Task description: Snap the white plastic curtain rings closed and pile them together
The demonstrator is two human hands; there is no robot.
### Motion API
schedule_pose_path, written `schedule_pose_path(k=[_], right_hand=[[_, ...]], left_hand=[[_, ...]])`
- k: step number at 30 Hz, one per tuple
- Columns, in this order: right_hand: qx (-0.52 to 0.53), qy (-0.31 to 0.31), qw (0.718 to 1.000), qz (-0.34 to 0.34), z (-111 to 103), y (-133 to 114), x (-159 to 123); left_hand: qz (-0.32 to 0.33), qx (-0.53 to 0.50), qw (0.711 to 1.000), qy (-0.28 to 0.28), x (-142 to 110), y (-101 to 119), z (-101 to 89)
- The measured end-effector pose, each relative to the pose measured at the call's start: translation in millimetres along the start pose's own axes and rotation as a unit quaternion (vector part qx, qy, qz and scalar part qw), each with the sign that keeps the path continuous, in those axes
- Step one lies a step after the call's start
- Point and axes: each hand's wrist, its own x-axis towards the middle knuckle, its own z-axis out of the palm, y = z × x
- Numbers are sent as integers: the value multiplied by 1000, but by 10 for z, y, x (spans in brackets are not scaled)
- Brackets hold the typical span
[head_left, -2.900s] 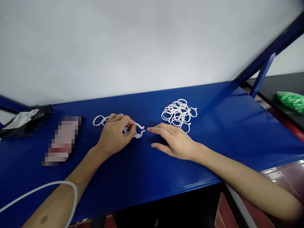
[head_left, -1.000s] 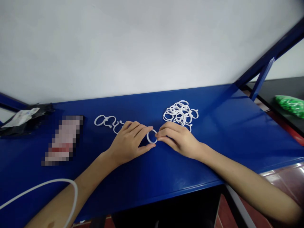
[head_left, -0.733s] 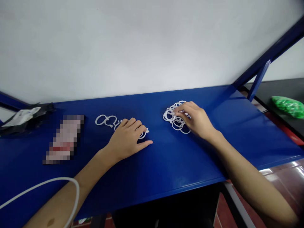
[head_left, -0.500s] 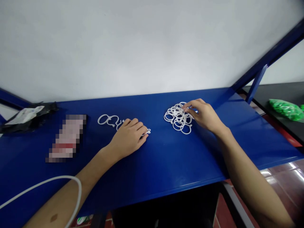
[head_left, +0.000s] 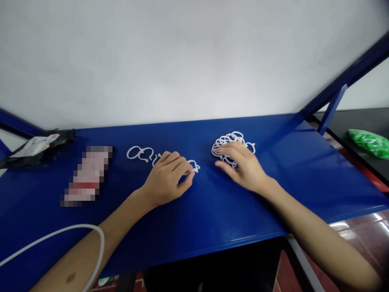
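My left hand (head_left: 168,178) rests on the blue shelf (head_left: 212,211), thumb and fingers pinched on the right end of a chain of linked white rings (head_left: 139,153). The chain trails away to the left from under that hand. My right hand (head_left: 244,168) lies over the near left side of a pile of loose white rings (head_left: 235,138). Its fingers point left and curl round a white ring (head_left: 230,161) showing between thumb and fingers. About a hand's width separates the two hands.
A blurred-out flat item (head_left: 88,174) and a black bag with a white label (head_left: 36,147) lie at the left. A white cable (head_left: 60,235) loops over my left forearm. Blue frame struts (head_left: 332,108) rise at the right; green items (head_left: 369,142) sit on a dark table beyond.
My right hand let go of the ring held by both hands, reached to the far side of the pile, then drew back to its near left edge. My left hand stayed on the chain.
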Motion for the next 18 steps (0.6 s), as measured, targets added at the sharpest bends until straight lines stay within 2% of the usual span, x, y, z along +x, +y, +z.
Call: schedule_pose_path(k=[2,5,13,18], right_hand=[[51,-42,997,-46,108,-149,-16],[81,-55,993,-71,216,-252,-31],[149,-44,987,-42,233,-245,-54],[164,-70,983,-44,252,-246,-68]], left_hand=[[17,-28,999,-22,-19,23,26],[28,-55,998,-34,-46,43,71],[14,-83,996,-1,-50,65,103],[-5,-98,995,-5,-62,54,110]])
